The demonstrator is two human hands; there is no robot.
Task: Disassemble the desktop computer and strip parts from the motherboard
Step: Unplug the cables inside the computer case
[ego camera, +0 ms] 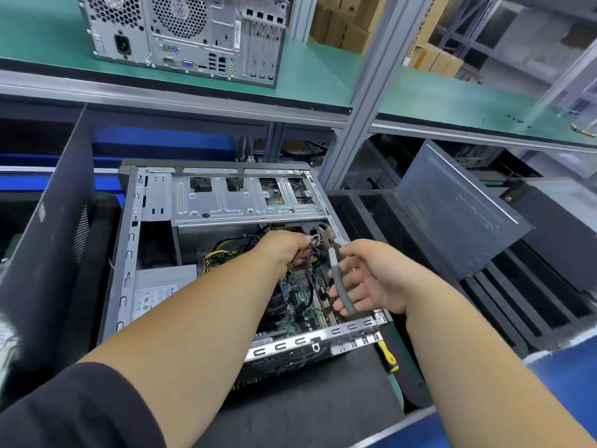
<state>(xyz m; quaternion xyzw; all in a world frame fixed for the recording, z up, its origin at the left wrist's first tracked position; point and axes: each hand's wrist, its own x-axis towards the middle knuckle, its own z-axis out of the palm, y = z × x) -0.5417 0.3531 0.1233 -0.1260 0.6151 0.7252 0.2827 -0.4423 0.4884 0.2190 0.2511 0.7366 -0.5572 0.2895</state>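
Open desktop case (151,253) lying on its side on the dark mat, side panel off, motherboard (300,295) exposed low on the right side of the chassis. Left hand (284,250) deep inside, fingers curled round a bundle of thin cables (315,244) just under the drive cage (245,195). Right hand (371,279) close beside it, loosely wrapped on the grey handles of a pair of cutters (337,276), handles spread, nose aimed up at the same bundle; whether the blades are already on a wire, cannot tell from here. Looks like a cable being snipped or freed, early in the strip-down: power supply (161,286) seated at near left, yellow and black leads (223,253) trailing across.

Handling, as a judgement: cables soft and springy, light, likely to flick back once cut, so best held taut close to the cut point, just as the left hand has them. Motherboard thin, stiff, brittle at the components; better taken by its bare edges once unscrewed, never by the sockets. Case heavy and sharp along the stamped metal rim (323,334), so care with forearms resting across it.

Yellow-handled screwdriver (387,354) waiting on the mat at near right. Second tower (184,33) up on the far green shelf, removed panel (458,215) leaning at right.
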